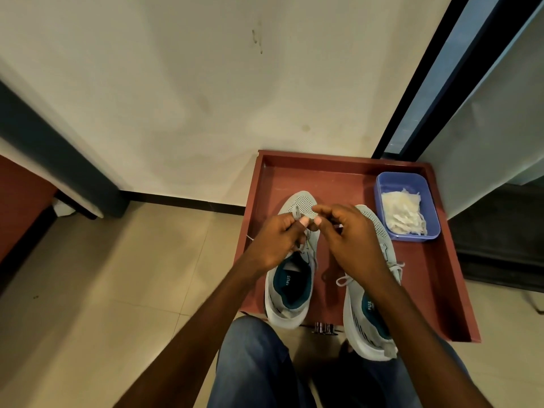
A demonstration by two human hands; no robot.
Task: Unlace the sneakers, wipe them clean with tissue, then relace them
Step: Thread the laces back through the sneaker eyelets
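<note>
Two light grey sneakers with teal insoles stand side by side, toes away from me, in a dark red tray [435,278]. Both hands hover over the left sneaker [290,285]. My left hand [276,240] pinches a grey lace [296,212] whose end sticks up above its fingers. My right hand [347,234] has its fingers curled and pinches the lace close by, over the shoe's toe. The right sneaker [368,325] is still laced, with a bow showing beside my right wrist. A blue plastic tub [406,206] holding white crumpled tissue [403,213] sits in the tray's far right corner.
The tray lies on a beige tiled floor against a cream wall. My knees in blue jeans [253,360] are just in front of the tray. A dark door frame [418,83] rises at the right; a bed or mattress edge [59,160] is at the left.
</note>
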